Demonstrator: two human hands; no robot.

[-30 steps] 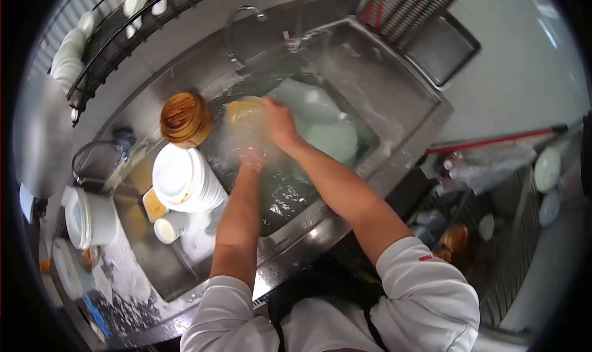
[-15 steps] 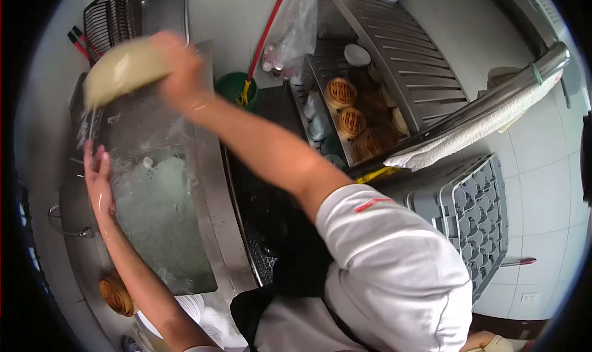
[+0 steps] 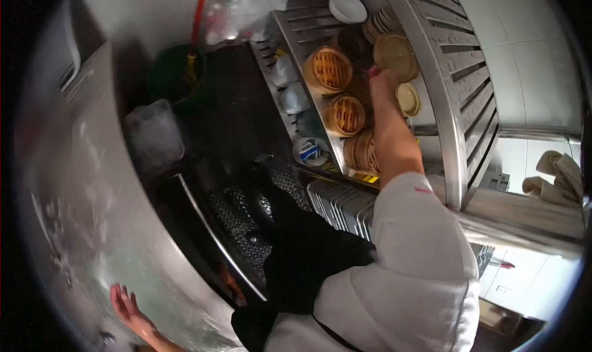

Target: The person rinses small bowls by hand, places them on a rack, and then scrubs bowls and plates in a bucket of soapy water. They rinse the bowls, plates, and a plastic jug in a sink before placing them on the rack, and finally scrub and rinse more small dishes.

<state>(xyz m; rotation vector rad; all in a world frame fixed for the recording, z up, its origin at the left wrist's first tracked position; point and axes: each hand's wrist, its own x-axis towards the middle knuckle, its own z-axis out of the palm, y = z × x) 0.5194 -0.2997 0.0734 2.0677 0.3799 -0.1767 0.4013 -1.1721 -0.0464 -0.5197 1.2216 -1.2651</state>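
Observation:
My right hand [image 3: 383, 81] reaches into the shelf and is closed on the near edge of a pale yellowish bowl [image 3: 396, 57]. Beside it on the shelf stand round bamboo steamers [image 3: 328, 70], with another steamer [image 3: 345, 115] nearer to me. A small yellowish bowl [image 3: 408, 99] lies right of my wrist. At the lower left, my left hand [image 3: 128, 307] is over the water [image 3: 132, 272] of the sink, fingers apart and holding nothing.
A slatted metal shelf [image 3: 453, 62] rises at the right. A white bowl [image 3: 347, 7] sits at the back. On the floor side are a green bucket [image 3: 169, 84], a clear plastic container [image 3: 154, 133] and a grey rack [image 3: 336, 207]. The sink's metal edge [image 3: 154, 229] runs along the left.
My right hand has carried the yellowish bowl from above the sink to the shelf on the right. The view has turned right, and my left hand now appears lower in it.

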